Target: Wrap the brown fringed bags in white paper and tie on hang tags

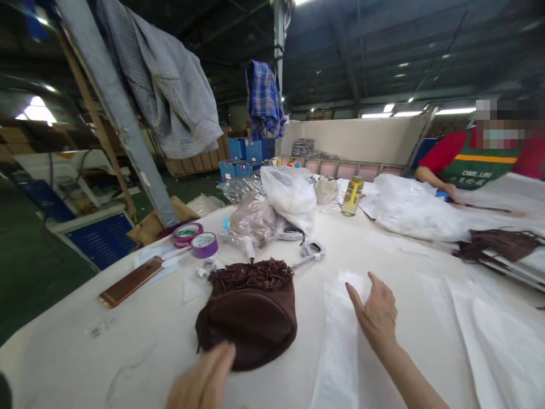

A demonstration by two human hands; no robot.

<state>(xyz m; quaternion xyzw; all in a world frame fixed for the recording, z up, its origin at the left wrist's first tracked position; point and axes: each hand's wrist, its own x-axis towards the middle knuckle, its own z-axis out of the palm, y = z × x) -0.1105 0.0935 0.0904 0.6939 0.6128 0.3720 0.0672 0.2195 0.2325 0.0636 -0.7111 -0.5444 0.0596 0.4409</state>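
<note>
A dark brown fringed bag [251,324] lies on the white table in front of me, its smooth rounded base toward me and its fringe heaped at the far side. At the bag's near left edge is my left hand [204,378], blurred, fingers stretched out; whether it touches the bag I cannot tell. My right hand [378,312] hovers to the right with thumb and fingers apart, holding nothing. Under and beside it, a long translucent white plastic sleeve [338,341] lies flat.
Purple tape rolls [204,245], a phone [131,282] and a coiled white cord [313,250] lie around the bag. Behind are a plastic-wrapped bundle [254,218] and a bottle of yellow liquid [352,196]. White plastic sheets [502,335] lie at right, where a co-worker [477,156] stands.
</note>
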